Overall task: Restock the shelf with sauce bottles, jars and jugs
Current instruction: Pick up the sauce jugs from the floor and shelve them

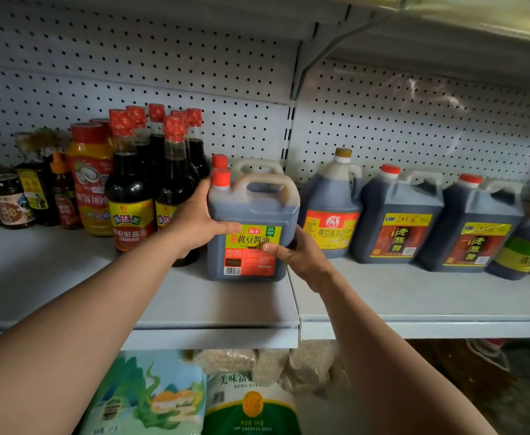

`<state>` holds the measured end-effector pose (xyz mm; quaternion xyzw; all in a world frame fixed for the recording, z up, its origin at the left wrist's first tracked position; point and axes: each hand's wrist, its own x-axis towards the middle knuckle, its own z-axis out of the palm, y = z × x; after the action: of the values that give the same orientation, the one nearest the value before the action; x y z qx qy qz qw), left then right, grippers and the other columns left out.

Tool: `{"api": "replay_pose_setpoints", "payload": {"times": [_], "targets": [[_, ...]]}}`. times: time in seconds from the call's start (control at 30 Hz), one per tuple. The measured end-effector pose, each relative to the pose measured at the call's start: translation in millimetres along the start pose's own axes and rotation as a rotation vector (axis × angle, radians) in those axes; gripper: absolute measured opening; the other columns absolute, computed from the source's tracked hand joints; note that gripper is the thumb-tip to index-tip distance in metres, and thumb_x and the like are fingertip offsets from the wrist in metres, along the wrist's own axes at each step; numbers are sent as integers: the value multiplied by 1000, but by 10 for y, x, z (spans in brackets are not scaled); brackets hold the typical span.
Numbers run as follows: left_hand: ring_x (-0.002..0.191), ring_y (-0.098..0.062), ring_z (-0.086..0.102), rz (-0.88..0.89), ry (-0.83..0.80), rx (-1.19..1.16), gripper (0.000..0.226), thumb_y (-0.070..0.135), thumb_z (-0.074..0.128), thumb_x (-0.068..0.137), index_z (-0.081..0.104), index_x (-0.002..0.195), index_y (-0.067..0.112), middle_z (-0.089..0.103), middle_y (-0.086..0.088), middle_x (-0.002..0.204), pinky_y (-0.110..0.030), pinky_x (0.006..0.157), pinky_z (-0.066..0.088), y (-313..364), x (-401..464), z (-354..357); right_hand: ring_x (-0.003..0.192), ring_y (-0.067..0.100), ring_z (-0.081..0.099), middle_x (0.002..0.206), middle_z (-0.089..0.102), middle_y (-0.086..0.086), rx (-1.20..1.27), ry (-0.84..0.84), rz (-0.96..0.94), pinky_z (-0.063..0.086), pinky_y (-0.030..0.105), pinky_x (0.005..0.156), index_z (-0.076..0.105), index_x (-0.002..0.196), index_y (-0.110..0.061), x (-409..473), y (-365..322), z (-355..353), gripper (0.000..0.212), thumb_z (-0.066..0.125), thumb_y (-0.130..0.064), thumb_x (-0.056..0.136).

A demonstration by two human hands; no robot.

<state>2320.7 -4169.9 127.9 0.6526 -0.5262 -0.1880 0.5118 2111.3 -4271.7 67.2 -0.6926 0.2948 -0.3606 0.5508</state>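
A dark soy sauce jug with a red cap and a yellow-green label stands on the grey shelf, near its right end. My left hand grips its left side, thumb across the label's top. My right hand holds its lower right corner, thumb on the label. A second jug of the same kind stands right behind it, mostly hidden.
Left of the jug stand several tall dark bottles with red caps, an orange oyster sauce bottle and small jars. To the right sit a round jug and two vinegar jugs. Rice bags lie below.
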Motion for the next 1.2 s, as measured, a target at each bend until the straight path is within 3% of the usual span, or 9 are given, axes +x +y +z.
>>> {"api": "replay_pose_setpoints", "payload": {"times": [0.3, 0.47, 0.67, 0.87, 1.03, 1.13, 1.2], "targets": [[116, -16, 56, 8, -30, 8, 97, 15, 90, 65, 36, 142, 39, 59, 9, 126, -34, 95, 48, 24, 50, -79, 108, 18, 70, 116, 74, 0, -78, 23, -12, 57, 46, 96, 57, 131, -19, 62, 42, 25, 74, 88, -41, 67], [117, -16, 56, 4, -57, 18, 98, 15, 90, 67, 34, 144, 39, 58, 9, 127, -34, 96, 48, 31, 57, -125, 106, 16, 71, 114, 75, -3, -112, 71, -31, 57, 47, 95, 59, 128, -25, 24, 43, 90, 85, 90, -59, 57], [114, -15, 56, 21, -22, 40, 98, 18, 90, 67, 33, 144, 38, 59, 9, 126, -30, 89, 46, 8, 15, -104, 106, 17, 71, 113, 75, -1, -118, 61, -20, 57, 48, 95, 59, 128, -23, 19, 54, 86, 77, 89, -50, 62], [117, -17, 55, -12, -52, 46, 94, 19, 90, 67, 35, 141, 38, 58, 9, 126, -39, 99, 48, 38, 80, -135, 105, 16, 71, 113, 75, -2, -154, 59, -16, 58, 45, 94, 60, 127, -24, 60, 23, 86, 72, 87, -49, 65], [116, -18, 55, -29, -44, 87, 94, 18, 89, 68, 33, 142, 36, 57, 7, 127, -39, 99, 48, 82, 34, -146, 105, 16, 71, 115, 74, -2, -154, 89, 1, 58, 45, 94, 58, 130, -24, 25, 7, 104, 80, 89, -52, 62], [121, -14, 51, 5, 16, 84, 101, 14, 87, 71, 26, 150, 28, 51, 9, 134, -28, 97, 44, 106, -66, -64, 109, 16, 70, 117, 74, -5, -203, 103, 25, 57, 48, 95, 56, 131, -29, 26, 61, 118, 88, 89, -63, 58], [115, -10, 48, -20, 104, 144, 99, 13, 84, 75, 23, 153, 20, 48, 10, 129, -19, 86, 37, 147, -183, 27, 108, 15, 69, 114, 73, -7, -281, 133, 51, 55, 46, 96, 56, 129, -31, 72, 137, 118, 93, 81, -78, 52]]}}
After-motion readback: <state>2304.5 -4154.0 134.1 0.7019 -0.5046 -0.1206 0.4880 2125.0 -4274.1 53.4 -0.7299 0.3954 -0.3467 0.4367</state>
